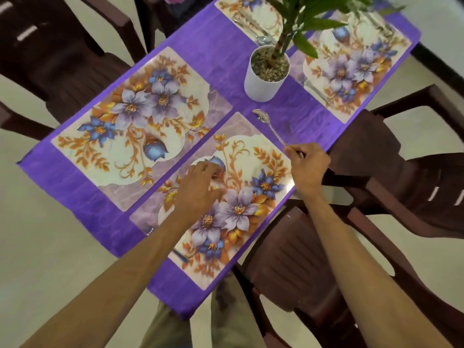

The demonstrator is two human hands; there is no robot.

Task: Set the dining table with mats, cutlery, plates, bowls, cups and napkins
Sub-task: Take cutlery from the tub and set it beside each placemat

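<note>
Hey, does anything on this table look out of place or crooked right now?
Only the spoon: it lies slanted on the purple cloth beyond the near mat, its handle pinched by the right hand. Nothing looks spilled or damaged.

No readable text, labels, brands, numbers or signs anywhere in view.

At twelve o'clock the far mat (247,15) runs off the top edge. The left forearm (140,249) hides most of a utensil (181,256) at six o'clock; its kind is unclear.
</note>
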